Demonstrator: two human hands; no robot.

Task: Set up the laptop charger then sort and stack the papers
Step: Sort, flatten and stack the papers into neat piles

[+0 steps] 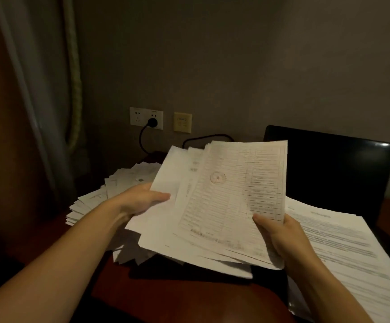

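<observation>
Papers (222, 201) fanned, held left of laptop (329, 169) | my left hand (140, 201) pinches edge farthest from laptop, right hand (280, 236) grips laptop-side corner | long axis points wallward | stack (343, 243) before laptop nearest right hand

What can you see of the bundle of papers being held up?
The bundle of papers is a loose, fanned sheaf of white sheets, held above the reddish-brown desk and tilted toward the camera. Its top sheet shows a printed table and a round red stamp. The left hand grips its left edge, thumb on top; the right hand grips the lower right edge.
</observation>
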